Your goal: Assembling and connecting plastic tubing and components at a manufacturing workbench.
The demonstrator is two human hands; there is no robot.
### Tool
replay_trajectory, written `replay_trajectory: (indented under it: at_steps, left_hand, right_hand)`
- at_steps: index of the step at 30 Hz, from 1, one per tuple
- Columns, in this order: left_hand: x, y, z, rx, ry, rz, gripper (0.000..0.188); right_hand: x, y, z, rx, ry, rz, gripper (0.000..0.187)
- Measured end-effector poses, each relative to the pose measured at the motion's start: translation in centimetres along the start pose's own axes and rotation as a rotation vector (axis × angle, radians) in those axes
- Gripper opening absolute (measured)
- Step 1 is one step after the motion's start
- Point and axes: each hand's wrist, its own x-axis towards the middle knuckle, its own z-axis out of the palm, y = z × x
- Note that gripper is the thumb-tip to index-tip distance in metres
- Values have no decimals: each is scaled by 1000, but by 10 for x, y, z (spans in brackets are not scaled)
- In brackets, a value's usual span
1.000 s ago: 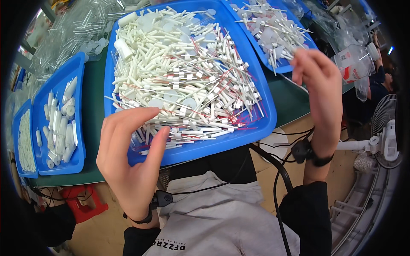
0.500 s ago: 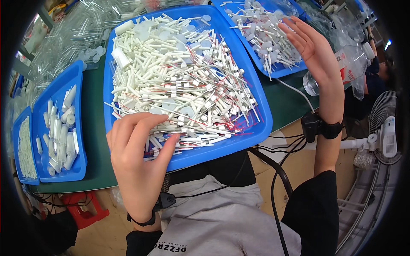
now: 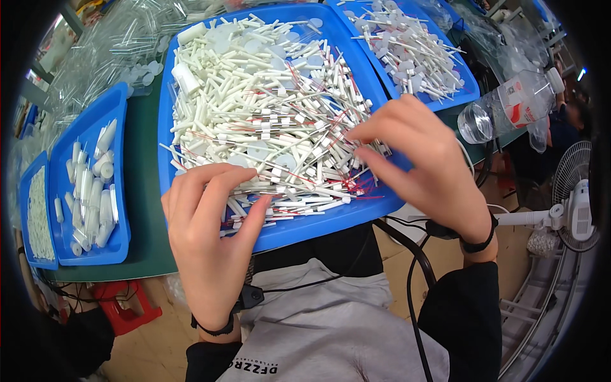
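Observation:
A large blue tray (image 3: pixel 305 232) lies in front of me, heaped with short white tubes (image 3: pixel 213 111) and thin white sticks with red wires (image 3: pixel 312 130). A few translucent round discs (image 3: pixel 258 150) lie among them. Over the tray's near left corner is my left hand (image 3: pixel 210 219), open, with a gap between thumb and fingertips and nothing visible in it. My right hand (image 3: pixel 420 162) is above the tray's right side. Its thumb and forefinger are apart, close to the red-wired sticks, and no held piece shows. The palm side of that hand is partly hidden.
At the upper right, another blue tray (image 3: pixel 375 76) holds sticks and discs, with a clear plastic bottle (image 3: pixel 512 105) nearby. To the left are a blue tray (image 3: pixel 122 165) of white cylinders and a smaller tray (image 3: pixel 25 210). A fan (image 3: pixel 576 197) stands at right.
My right hand has come down and left from beside the upper right tray to the large tray's right side. The left hand has stayed nearly in place. The view has shifted slightly.

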Motion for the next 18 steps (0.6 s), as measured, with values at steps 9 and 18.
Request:
replay_trajectory:
  at_steps: [9, 18]
  left_hand:
    - [0, 1, -1, 2, 1, -16, 30]
    - [-2, -4, 1, 16, 9, 12, 30]
  right_hand:
    - [12, -10, 15, -205, -85, -162, 20]
    - [0, -8, -14, -201, 17, 36, 19]
